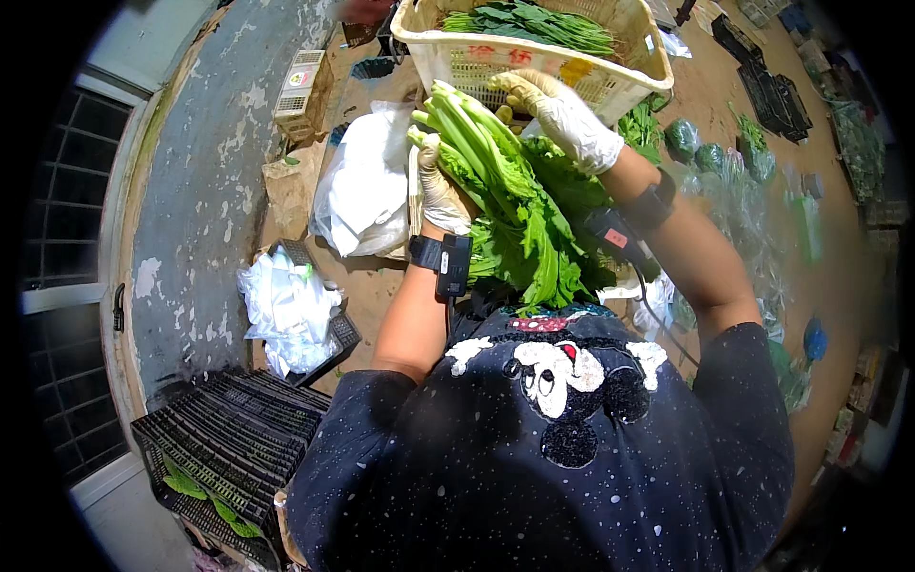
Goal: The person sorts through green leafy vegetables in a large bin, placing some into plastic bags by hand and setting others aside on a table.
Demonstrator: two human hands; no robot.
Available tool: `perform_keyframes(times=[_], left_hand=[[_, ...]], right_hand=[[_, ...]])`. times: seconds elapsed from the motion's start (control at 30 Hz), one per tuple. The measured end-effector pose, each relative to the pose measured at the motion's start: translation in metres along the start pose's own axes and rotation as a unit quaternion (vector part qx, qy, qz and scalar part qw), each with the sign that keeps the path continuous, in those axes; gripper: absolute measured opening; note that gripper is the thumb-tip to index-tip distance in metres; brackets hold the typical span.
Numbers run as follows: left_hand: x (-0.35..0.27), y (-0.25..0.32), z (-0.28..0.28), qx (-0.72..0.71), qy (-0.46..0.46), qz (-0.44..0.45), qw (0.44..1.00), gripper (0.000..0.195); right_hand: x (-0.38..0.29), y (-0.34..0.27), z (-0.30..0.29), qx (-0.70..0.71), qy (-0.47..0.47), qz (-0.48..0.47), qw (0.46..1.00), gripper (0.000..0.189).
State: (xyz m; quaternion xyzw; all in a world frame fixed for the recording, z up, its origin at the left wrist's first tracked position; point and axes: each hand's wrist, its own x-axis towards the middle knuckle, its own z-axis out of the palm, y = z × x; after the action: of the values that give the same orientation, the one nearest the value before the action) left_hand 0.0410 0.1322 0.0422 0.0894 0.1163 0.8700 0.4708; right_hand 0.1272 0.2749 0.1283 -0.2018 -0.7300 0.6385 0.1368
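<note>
My left hand [442, 189], in a thin pale glove, is closed round a bunch of leafy green vegetables [493, 157] with thick pale stalks. The stalk ends point up and away from me, and the leaves hang toward my shirt. Just right of the stalks, my right hand [561, 114], gloved too, is raised with its fingers bent and nothing seen in them. More green leaves lie under the bunch. Beyond both hands stands a cream plastic crate [529, 57] holding long-stemmed greens [536, 27]. Part of my left fingers is hidden by the stalks.
White plastic bags [368, 186] lie left of my left hand, with more bags [289, 304] on a black crate nearer me. Stacked black crates [229, 443] stand at lower left beside the peeling wall [193, 214]. Bagged greens [708, 157] lie on the floor at right.
</note>
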Motion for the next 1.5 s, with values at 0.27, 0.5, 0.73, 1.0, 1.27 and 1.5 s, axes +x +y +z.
perform_keyframes(times=[0.27, 0.5, 0.73, 1.0, 1.27, 1.5], left_hand=[[0.011, -0.016, 0.001, -0.001, -0.007, -0.022, 1.0, 0.076], [0.013, -0.022, -0.045, -0.011, -0.014, -0.003, 1.0, 0.088], [0.022, -0.032, -0.057, -0.041, -0.019, 0.057, 0.997, 0.091], [0.006, -0.019, -0.026, 0.107, 0.06, 0.099, 0.987, 0.088], [-0.044, -0.023, 0.061, 0.235, 0.059, 0.126, 0.962, 0.08], [-0.039, -0.034, 0.038, 0.362, 0.067, 0.012, 0.93, 0.065]], right_hand=[[-0.012, -0.029, -0.016, -0.147, -0.045, 0.04, 0.987, 0.047], [-0.065, -0.034, -0.111, -0.027, 0.13, -0.089, 0.987, 0.033], [-0.052, 0.002, -0.43, -0.287, 0.3, 0.045, 0.909, 0.06], [-0.018, -0.002, -0.116, -0.289, -0.157, -0.06, 0.942, 0.083], [-0.055, 0.044, 0.02, -0.231, -0.083, -0.182, 0.952, 0.125], [-0.05, 0.077, -0.023, 0.057, -0.104, -0.191, 0.974, 0.12]])
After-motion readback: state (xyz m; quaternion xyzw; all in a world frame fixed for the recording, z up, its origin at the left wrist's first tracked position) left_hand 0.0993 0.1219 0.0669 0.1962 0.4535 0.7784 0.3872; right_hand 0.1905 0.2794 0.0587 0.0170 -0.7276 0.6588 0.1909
